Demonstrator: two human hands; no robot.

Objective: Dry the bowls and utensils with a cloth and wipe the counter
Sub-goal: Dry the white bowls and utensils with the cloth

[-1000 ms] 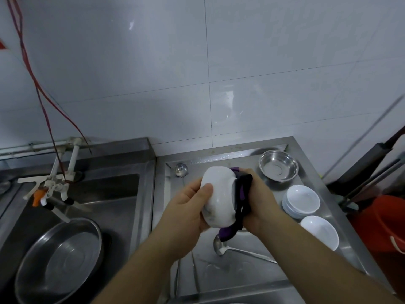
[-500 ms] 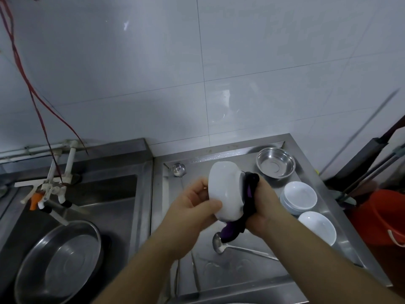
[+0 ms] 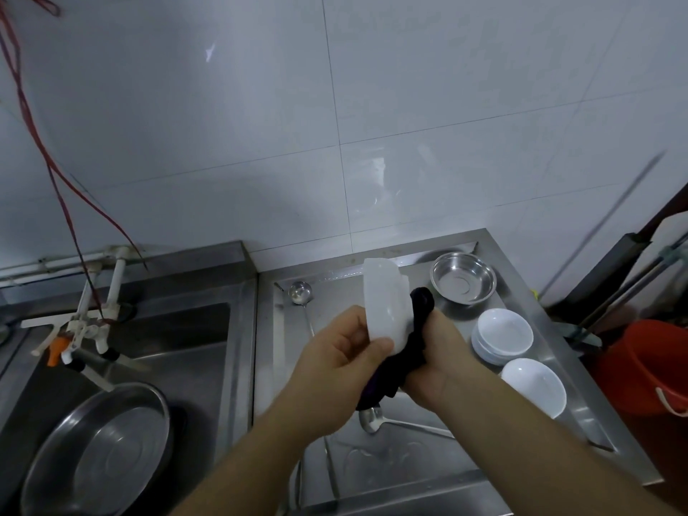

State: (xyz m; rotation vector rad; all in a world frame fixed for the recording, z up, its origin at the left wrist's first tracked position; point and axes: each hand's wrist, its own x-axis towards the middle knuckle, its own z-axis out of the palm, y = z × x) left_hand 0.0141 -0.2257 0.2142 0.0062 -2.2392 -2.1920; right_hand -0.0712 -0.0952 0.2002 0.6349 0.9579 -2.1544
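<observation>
My left hand (image 3: 335, 351) grips a white bowl (image 3: 385, 303) by its lower rim, tipped on its side above the steel counter (image 3: 417, 463). My right hand (image 3: 443, 351) presses a dark purple cloth (image 3: 402, 363) into the bowl's open side; the cloth hangs below both hands. Two metal ladles lie on the counter, one at the back (image 3: 301, 293), one under my hands (image 3: 372, 420). A stack of white bowls (image 3: 502, 335), a single white bowl (image 3: 534, 387) and a small steel bowl (image 3: 463, 277) sit at the right.
A sink (image 3: 186, 351) at the left holds a large steel basin (image 3: 100, 448), with a white tap (image 3: 80, 329) above it. Red cords (image 3: 56, 173) hang along the tiled wall. An orange bucket (image 3: 647, 366) and mop handles stand right of the counter.
The bowl has turned further onto its edge and risen slightly between my hands. The cloth has shifted round its right side.
</observation>
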